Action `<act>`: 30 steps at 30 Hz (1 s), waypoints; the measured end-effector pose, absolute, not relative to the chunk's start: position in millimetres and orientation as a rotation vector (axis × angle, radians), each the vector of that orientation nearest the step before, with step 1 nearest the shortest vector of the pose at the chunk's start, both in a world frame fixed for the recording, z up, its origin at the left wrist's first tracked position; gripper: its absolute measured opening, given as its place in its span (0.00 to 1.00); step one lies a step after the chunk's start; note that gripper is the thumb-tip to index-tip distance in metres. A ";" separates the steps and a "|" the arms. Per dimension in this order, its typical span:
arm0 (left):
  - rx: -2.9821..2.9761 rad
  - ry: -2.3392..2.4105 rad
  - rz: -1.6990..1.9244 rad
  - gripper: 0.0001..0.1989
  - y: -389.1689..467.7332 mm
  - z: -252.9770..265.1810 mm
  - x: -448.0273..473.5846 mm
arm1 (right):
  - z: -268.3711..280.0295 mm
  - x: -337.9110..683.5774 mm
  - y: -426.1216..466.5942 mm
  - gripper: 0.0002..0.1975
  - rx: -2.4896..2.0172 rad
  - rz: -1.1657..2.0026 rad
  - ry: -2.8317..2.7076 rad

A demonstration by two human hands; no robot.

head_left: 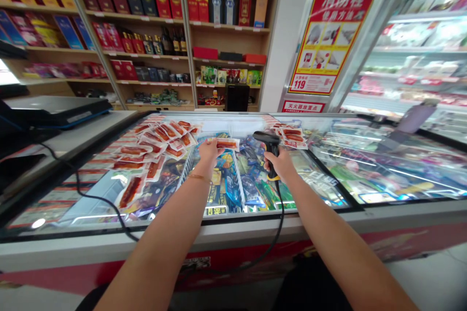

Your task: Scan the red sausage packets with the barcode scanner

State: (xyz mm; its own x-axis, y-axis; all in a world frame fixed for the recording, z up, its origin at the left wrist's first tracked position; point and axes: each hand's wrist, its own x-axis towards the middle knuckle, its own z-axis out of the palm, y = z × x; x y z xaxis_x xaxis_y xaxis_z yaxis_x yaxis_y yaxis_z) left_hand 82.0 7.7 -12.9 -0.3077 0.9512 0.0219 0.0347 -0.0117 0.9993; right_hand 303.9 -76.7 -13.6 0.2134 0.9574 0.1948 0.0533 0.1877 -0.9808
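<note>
Over the glass-topped freezer (pixel 251 217), my left hand (pixel 209 149) pinches one end of a packaged sausage (pixel 226 144) in clear wrap. My right hand (pixel 278 161) is wrapped round the handle of a black and yellow barcode scanner (pixel 270 142), whose head points left toward that package. The scanner's cord (pixel 280 216) hangs down in front of the freezer. To the left, a spread of similar sausage packs (pixel 153 141) lies on the glass. A smaller pile of sausage packs (pixel 292 135) sits just beyond and to the right of the scanner.
A flat-topped device (pixel 58 107) stands on the left counter, with a black cable (pixel 78 180) running over the freezer's corner. Shelves of boxes and bottles (pixel 153 43) line the back. A second freezer section (pixel 394 165) extends right, beside a refrigerated display (pixel 416 58).
</note>
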 end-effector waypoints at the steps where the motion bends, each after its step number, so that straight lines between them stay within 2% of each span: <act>1: 1.033 1.448 1.446 0.09 9.6 -13.1 80.4 | -13.5 303.5 -77.7 0.14 -1.187 0.892 -1.175; 8: 0.901 1.362 1.378 0.12 9.8 -14.3 85.1 | -12.4 301.0 -86.3 0.13 -1.245 0.864 -1.313; 16: 1.166 1.374 1.294 0.05 3.3 -18.9 86.0 | -7.8 293.6 -94.5 0.14 -1.275 0.863 -1.427; 20: 1.282 1.447 1.239 0.18 2.2 -18.2 77.4 | -9.2 295.8 -92.8 0.15 -1.261 0.867 -1.413; 25: 1.326 1.356 1.155 0.10 6.6 -20.8 75.0 | -11.1 298.0 -91.5 0.15 -1.251 0.874 -1.395; 30: 1.330 1.213 1.229 0.17 9.4 -22.8 77.9 | -9.1 296.7 -93.8 0.15 -1.244 0.873 -1.419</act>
State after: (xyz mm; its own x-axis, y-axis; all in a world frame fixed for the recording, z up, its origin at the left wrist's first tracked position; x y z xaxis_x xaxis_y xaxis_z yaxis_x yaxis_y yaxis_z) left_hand 77.9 9.4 -22.8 0.0136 0.9963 0.0843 0.0711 -0.0851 0.9938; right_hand 296.7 -93.8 -9.1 0.0452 0.9739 0.2226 0.2404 0.2057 -0.9486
